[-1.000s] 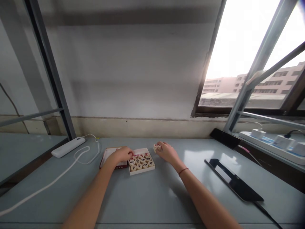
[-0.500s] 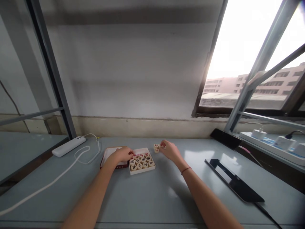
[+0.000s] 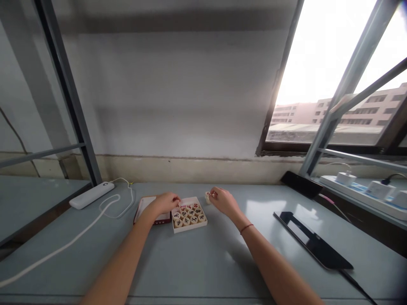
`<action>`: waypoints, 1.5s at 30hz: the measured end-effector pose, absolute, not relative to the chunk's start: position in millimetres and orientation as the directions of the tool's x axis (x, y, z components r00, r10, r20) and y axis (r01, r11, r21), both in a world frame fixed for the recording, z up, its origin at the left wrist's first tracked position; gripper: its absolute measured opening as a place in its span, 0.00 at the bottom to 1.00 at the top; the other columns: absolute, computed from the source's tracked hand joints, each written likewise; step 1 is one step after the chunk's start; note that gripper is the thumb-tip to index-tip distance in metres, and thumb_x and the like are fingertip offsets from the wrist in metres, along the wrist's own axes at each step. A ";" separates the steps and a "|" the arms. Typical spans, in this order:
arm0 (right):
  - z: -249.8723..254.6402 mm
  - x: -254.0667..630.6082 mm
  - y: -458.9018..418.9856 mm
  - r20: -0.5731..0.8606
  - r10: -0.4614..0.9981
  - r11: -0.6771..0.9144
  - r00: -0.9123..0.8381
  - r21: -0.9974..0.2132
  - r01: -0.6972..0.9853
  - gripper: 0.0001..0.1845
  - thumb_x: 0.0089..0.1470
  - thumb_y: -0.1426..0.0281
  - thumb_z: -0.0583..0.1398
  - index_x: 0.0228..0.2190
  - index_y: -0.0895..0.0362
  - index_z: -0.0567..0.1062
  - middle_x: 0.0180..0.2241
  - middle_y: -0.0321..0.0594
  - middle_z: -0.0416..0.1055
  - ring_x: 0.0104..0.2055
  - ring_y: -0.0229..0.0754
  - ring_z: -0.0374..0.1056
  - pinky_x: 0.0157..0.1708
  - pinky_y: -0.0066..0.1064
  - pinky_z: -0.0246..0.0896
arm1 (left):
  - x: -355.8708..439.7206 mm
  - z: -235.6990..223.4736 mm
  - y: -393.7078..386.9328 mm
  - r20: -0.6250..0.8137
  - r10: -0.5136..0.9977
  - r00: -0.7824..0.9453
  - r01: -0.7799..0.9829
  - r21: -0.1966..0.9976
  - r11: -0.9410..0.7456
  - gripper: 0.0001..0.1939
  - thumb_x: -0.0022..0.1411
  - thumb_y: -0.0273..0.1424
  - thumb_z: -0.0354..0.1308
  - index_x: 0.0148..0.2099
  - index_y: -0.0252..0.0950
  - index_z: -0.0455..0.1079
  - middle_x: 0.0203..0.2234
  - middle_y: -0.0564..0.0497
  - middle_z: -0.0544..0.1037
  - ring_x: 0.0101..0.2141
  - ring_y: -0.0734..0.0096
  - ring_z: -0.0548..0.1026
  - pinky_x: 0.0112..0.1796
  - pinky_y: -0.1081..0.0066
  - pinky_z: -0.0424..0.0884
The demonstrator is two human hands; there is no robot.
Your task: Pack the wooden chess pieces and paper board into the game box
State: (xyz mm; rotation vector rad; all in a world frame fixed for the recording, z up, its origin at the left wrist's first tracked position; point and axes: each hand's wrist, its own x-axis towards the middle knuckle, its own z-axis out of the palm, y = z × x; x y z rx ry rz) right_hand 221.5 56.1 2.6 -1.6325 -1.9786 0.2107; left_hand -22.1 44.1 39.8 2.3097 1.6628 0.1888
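Observation:
Rows of round Chinese chess pieces (image 3: 190, 213), some with red and some with black characters, sit in a white box (image 3: 190, 229). My left hand (image 3: 164, 203) hovers over the box's left edge with its fingers pinched together; what lies between them, if anything, is hidden. Beneath that wrist is the red-edged box lid (image 3: 145, 203), its pale inside facing up. To the right of the white box, my right hand (image 3: 224, 201) has its thumb and fingers closed at a small group of loose chess pieces (image 3: 207, 197), which it partly covers.
A white power bank (image 3: 91, 195) with a white cable (image 3: 73, 241) lies at the left. On the right are a black tablet (image 3: 313, 241), a dark phone (image 3: 301, 184) and a power strip with chargers (image 3: 365, 192). Metal posts rise at both sides, before the wall and window.
My left hand has lifted slightly off the pieces at the box's left side. My right hand has shifted a little left, covering more of the loose pieces.

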 end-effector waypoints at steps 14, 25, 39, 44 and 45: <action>20.5 217.4 53.0 0.298 0.933 0.359 -0.200 -0.805 0.473 0.18 0.49 0.58 0.56 0.33 0.59 0.76 0.31 0.42 0.73 0.27 0.36 0.64 0.26 0.25 0.57 | 1.4 36.2 36.4 0.198 0.915 0.351 0.809 0.428 -0.403 0.18 0.62 0.39 0.42 0.45 0.37 0.69 0.40 0.47 0.76 0.37 0.66 0.72 0.38 0.71 0.66; -2.1 261.9 71.2 0.032 0.997 0.071 -0.065 -0.590 0.804 0.12 0.42 0.67 0.57 0.13 0.59 0.71 0.13 0.33 0.61 0.16 0.31 0.53 0.18 0.24 0.44 | -9.2 22.6 43.8 -0.053 0.945 0.323 0.914 0.278 -0.297 0.16 0.57 0.40 0.49 0.38 0.43 0.76 0.32 0.50 0.79 0.34 0.64 0.75 0.31 0.75 0.63; -12.0 256.1 78.6 0.093 0.995 0.054 -0.019 -0.398 0.916 0.16 0.46 0.64 0.57 0.12 0.54 0.70 0.14 0.36 0.59 0.18 0.35 0.55 0.19 0.26 0.42 | -14.2 23.0 45.7 -0.134 0.920 0.367 0.867 0.407 -0.287 0.14 0.54 0.41 0.52 0.38 0.40 0.72 0.34 0.52 0.78 0.36 0.65 0.73 0.32 0.74 0.65; 7.8 244.4 65.9 0.158 0.983 0.171 -0.089 -0.643 0.747 0.17 0.49 0.59 0.55 0.19 0.58 0.72 0.16 0.35 0.61 0.19 0.33 0.53 0.18 0.24 0.43 | -10.2 28.6 45.6 0.069 0.962 0.264 0.861 0.433 -0.268 0.12 0.56 0.39 0.52 0.37 0.38 0.69 0.34 0.52 0.77 0.35 0.67 0.73 0.34 0.73 0.65; 13.6 238.5 60.7 0.166 0.975 0.224 -0.150 -0.727 0.649 0.18 0.49 0.58 0.54 0.23 0.59 0.74 0.18 0.35 0.62 0.20 0.32 0.53 0.18 0.24 0.44 | -7.7 29.8 45.0 0.138 0.955 0.261 0.828 0.476 -0.296 0.13 0.57 0.40 0.51 0.38 0.37 0.68 0.34 0.51 0.77 0.35 0.68 0.73 0.35 0.73 0.65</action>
